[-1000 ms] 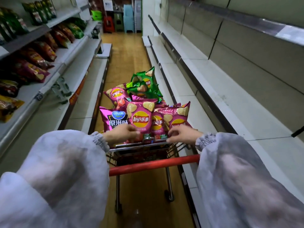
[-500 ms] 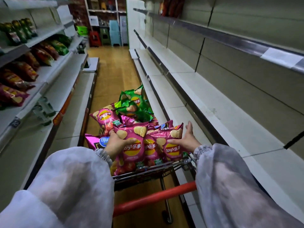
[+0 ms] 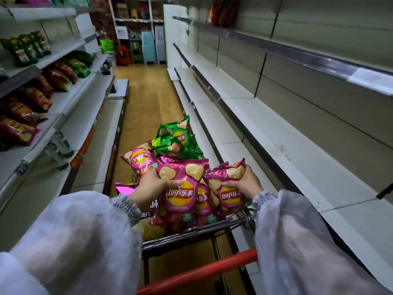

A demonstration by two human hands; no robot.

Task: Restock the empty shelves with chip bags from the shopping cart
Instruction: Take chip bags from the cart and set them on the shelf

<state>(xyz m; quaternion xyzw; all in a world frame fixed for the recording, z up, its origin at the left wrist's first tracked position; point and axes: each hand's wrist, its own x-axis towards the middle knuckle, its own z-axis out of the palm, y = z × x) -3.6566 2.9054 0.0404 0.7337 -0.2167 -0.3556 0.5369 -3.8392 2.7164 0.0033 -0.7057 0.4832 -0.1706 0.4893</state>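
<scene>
Above a shopping cart (image 3: 191,237) full of chips, the left hand (image 3: 152,186) grips one pink chip bag (image 3: 180,194). The right hand (image 3: 244,184) clutches another pink bag (image 3: 228,194), beside bare shelves (image 3: 297,167).

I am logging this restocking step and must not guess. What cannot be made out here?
Head view:
1. How many bags are held: left hand grips the front pink bag, right hand the right pink bag; these overlap whatever lies between.
2. How full the cart is: bags and sleeves cover it.
3. Left shelf tag: too small.
4. Bags on the top right shelf: far, dim.
</scene>
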